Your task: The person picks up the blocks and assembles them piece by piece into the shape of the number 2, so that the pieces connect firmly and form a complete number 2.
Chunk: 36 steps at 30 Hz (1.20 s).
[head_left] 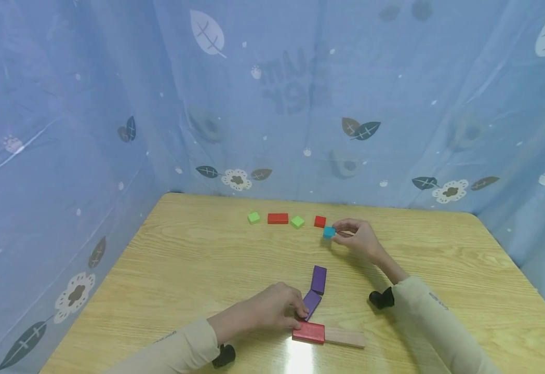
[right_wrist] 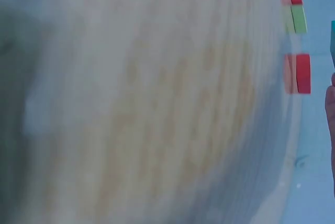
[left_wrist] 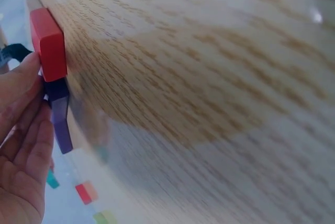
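Note:
My right hand (head_left: 358, 239) pinches a small blue block (head_left: 329, 232) between thumb and fingers, close over the far part of the table. At the right wrist view's edge, only a sliver of the block and fingers shows. Nearer me, the fingertips of my left hand (head_left: 277, 307) touch the near purple block (head_left: 311, 304), with the thumb against the end of a red block (left_wrist: 51, 43). A second purple block (head_left: 319, 279) lies end to end with the first at a slight angle. From the red block's right end a plain wooden block (head_left: 344, 337) continues the row.
Along the table's far side lie a green block (head_left: 253, 217), a long red block (head_left: 278, 218), another green block (head_left: 297, 222) and a small red block (head_left: 320, 222). A blue patterned curtain (head_left: 300, 145) hangs behind the wooden table (head_left: 197, 259) and on both sides.

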### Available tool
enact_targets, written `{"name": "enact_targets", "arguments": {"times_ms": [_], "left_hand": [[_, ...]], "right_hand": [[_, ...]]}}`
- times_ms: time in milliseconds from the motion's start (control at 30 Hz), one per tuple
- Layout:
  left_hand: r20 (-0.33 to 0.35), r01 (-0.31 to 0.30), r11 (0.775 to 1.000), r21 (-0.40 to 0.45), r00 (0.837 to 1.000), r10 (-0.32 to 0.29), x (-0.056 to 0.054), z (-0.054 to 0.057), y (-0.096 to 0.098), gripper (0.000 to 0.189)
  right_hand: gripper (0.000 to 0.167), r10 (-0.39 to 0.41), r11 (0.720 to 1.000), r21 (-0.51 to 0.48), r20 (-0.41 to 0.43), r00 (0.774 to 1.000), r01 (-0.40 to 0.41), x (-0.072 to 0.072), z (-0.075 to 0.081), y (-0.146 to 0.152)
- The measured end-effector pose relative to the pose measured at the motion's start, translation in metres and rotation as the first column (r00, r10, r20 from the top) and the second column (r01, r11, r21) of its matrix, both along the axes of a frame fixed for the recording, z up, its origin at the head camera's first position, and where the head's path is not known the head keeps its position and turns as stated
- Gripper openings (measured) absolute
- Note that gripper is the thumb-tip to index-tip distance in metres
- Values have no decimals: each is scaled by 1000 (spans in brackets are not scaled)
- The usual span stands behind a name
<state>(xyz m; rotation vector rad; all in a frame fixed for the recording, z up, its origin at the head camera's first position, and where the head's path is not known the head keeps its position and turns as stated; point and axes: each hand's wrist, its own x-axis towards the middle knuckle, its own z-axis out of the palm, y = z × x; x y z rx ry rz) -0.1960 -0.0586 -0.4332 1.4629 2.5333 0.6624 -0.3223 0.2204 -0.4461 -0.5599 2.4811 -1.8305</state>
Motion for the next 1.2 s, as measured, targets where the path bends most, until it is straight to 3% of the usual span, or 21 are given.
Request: {"name": "enact_targets", "arguments": {"times_ms": [500, 767, 1200], "left_hand": [[0, 14, 1000, 14, 1000, -14, -1, 0, 0, 16], [-2, 16, 1000, 3, 1000, -16, -1, -1, 1, 14], [-10, 22, 1000, 17, 1000, -22, -1, -2, 0, 14]], "right_hand": [[29, 97, 994, -51, 25, 995, -96, 24, -6, -20], [23, 166, 986, 16, -24, 986, -165, 25, -12, -22], [15, 161, 980, 132, -67, 985, -151, 19, -15, -20]]}}
